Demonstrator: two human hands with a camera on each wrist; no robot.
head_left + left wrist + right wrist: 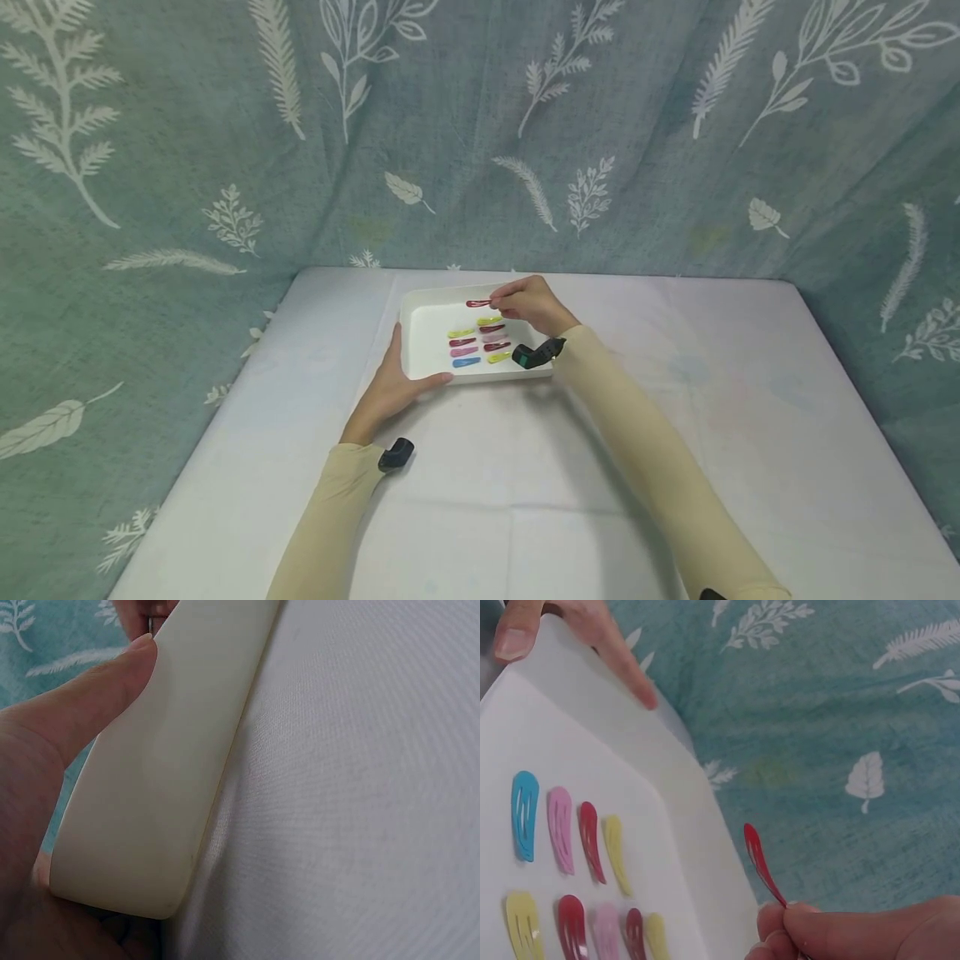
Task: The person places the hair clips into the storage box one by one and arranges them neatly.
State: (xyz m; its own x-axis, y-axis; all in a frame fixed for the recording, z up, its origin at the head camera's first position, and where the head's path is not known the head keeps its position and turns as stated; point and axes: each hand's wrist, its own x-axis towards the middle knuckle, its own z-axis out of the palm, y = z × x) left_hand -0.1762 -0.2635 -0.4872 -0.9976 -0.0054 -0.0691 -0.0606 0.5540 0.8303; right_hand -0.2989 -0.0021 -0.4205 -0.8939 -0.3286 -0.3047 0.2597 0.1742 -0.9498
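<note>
At its near left corner, a white tray is held by my left hand, thumb along the near rim and fingers along the left wall. My right hand pinches a red snap hair clip by one end, above the far part of the tray. Two rows of snap clips lie inside. The left row has a blue clip, a pink clip, a red clip and a yellow clip. Yellow, red and pale pink clips make up the other row.
The tray stands on a table with a white cloth, near its far edge. A blue-green leaf-patterned curtain hangs behind and at both sides. Each wrist carries a small black camera.
</note>
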